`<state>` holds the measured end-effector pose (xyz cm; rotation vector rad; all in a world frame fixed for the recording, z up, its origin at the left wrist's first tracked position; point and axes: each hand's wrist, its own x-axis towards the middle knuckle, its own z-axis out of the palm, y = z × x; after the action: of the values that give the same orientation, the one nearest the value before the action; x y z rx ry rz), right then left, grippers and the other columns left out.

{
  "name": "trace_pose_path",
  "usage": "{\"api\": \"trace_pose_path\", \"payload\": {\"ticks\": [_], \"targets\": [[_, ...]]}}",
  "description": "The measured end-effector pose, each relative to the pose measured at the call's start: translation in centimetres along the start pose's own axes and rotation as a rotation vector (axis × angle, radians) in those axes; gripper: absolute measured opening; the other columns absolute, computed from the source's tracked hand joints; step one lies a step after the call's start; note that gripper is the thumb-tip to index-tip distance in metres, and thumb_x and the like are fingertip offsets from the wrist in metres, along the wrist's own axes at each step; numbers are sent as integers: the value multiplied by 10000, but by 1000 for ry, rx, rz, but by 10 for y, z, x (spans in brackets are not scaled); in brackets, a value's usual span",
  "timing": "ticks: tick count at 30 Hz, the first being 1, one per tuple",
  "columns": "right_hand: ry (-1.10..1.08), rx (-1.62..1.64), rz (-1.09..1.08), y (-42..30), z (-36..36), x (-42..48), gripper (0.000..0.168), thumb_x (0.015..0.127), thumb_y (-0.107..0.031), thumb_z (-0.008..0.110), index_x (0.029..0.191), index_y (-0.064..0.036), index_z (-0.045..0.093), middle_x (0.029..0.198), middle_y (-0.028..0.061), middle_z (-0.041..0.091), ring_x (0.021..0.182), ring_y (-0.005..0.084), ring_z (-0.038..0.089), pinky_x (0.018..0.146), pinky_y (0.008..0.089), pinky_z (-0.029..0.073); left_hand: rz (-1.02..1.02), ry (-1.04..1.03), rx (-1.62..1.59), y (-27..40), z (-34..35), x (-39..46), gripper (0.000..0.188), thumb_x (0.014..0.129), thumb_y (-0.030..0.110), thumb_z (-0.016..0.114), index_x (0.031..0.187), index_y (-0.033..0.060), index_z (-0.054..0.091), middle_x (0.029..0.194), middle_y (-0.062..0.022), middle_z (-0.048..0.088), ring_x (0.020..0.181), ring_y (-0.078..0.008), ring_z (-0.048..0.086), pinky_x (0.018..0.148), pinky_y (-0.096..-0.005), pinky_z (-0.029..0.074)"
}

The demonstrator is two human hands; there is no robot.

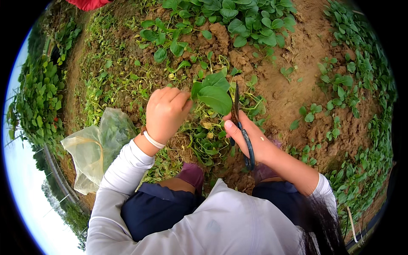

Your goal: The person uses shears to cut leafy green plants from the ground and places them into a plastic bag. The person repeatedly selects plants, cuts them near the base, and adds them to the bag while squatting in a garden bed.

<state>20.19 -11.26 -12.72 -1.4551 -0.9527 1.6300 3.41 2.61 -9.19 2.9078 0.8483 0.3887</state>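
Observation:
My left hand (167,111) is closed at the base end of a leafy green (215,95), whose broad leaves point right. The fingertips and the stem are mostly hidden behind the hand. In my right hand (250,135) is a pair of scissors (236,110) with worn, dark blades and dark blue loop handles. The blades point away from me, and their tips sit just right of the leaves. Below both hands, trimmed stems and yellowed leaves (207,134) cover the soil. A translucent plastic bag (92,146) with greens inside rests left of my left forearm.
Larger leafy greens (251,19) grow at the far side of the bed, with more plants (353,73) along the right. Bare soil (283,79) runs between them. My purple boots (191,175) stand close below. Someone's red garment (87,3) shows at the top left.

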Motion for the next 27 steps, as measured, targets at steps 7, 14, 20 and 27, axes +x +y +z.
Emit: {"api": "trace_pose_path", "payload": {"ticks": [7,14,20,27], "targets": [[34,121,17,-5,0,-2,484,894,-470,393,976,5,444,639,59,502,529,156,517,516,271,421,70,-81,-36,28,2,0,177,599,88,703,712,54,570,628,-49,491,605,-225,502,552,-333,393],[171,472,111,4,-3,3,457,917,-462,325,932,-21,445,662,34,473,535,124,504,520,249,413,-29,-82,-27,9,-7,-14,169,610,71,688,731,55,571,681,-56,522,647,-232,515,581,-336,402],[116,517,111,12,9,-3,394,938,-411,292,985,-51,442,732,36,490,632,141,515,625,275,430,-479,240,180,-55,-135,-85,89,753,52,639,831,40,599,810,-40,599,755,-187,564,695,-290,438],[62,524,42,18,10,-5,388,941,-404,297,969,-49,451,723,42,488,635,150,516,631,285,434,-1149,822,6,-73,-238,-243,199,816,132,610,975,14,608,864,-46,634,780,-90,570,708,-210,432]]}}
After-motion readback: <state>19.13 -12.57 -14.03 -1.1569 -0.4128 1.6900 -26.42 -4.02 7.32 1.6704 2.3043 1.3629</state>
